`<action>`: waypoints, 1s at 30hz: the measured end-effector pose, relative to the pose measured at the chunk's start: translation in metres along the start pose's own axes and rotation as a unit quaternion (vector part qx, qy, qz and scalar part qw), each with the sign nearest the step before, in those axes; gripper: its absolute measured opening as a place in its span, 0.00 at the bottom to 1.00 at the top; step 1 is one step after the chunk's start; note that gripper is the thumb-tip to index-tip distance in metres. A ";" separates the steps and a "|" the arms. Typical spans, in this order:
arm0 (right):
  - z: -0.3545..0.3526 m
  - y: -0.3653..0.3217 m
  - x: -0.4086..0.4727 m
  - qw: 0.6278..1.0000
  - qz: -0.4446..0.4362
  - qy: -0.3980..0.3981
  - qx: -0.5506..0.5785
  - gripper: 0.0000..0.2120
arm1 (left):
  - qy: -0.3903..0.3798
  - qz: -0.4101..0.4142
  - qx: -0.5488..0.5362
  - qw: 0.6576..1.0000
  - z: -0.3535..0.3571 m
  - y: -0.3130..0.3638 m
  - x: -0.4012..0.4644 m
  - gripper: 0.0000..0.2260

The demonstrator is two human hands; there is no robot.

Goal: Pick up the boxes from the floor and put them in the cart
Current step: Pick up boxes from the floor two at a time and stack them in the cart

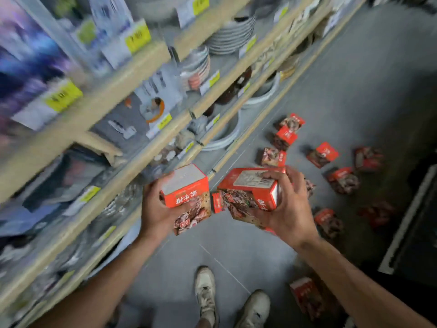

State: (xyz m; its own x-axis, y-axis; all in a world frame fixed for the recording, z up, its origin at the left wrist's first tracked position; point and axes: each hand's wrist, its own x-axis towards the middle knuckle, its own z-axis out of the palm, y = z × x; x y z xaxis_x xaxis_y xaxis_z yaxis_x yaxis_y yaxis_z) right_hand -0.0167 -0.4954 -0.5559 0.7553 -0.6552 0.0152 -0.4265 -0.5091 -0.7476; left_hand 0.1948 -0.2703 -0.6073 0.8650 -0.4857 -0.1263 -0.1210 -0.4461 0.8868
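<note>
My left hand grips a red box with a food picture, held up in front of me. My right hand holds a second red box, tilted, just right of the first. Several more red boxes lie scattered on the grey floor beyond my hands, such as one to the right and one farther off. Another red box lies near my right forearm. The cart is not clearly in view.
Wooden store shelves run along the left, stocked with plates, bowls and packaged goods with yellow price tags. My feet in white shoes stand on the grey tiles. A dark object with a pale edge sits at the right.
</note>
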 end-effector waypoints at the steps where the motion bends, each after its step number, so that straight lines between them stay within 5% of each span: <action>1: -0.022 -0.021 0.003 1.000 -0.002 0.006 -0.005 0.39 | -0.002 0.022 0.002 1.000 -0.011 0.031 -0.001 0.38; 6: -0.118 -0.113 0.006 0.999 -0.020 0.035 -0.031 0.40 | 0.011 0.103 0.005 0.995 -0.060 0.158 -0.019 0.37; 14: -0.192 -0.215 -0.008 0.993 -0.050 0.093 -0.045 0.39 | 0.044 0.165 -0.062 0.983 -0.122 0.260 -0.042 0.37; 21: -0.204 -0.263 -0.014 0.987 -0.111 0.113 -0.019 0.40 | 0.088 0.200 -0.078 0.973 -0.161 0.300 -0.068 0.37; 30: -0.189 -0.302 -0.004 0.962 -0.261 0.011 0.078 0.40 | 0.273 0.177 -0.016 0.946 -0.217 0.314 -0.165 0.36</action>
State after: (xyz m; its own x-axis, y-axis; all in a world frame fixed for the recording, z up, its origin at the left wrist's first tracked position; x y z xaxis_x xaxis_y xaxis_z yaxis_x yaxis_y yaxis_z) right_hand 0.0151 -0.4446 -0.2041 0.8345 -0.3456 0.4291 0.0898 -0.6831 -0.7248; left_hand 0.1200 -0.1675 -0.2117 0.8970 -0.1362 0.4206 -0.4420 -0.3003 0.8453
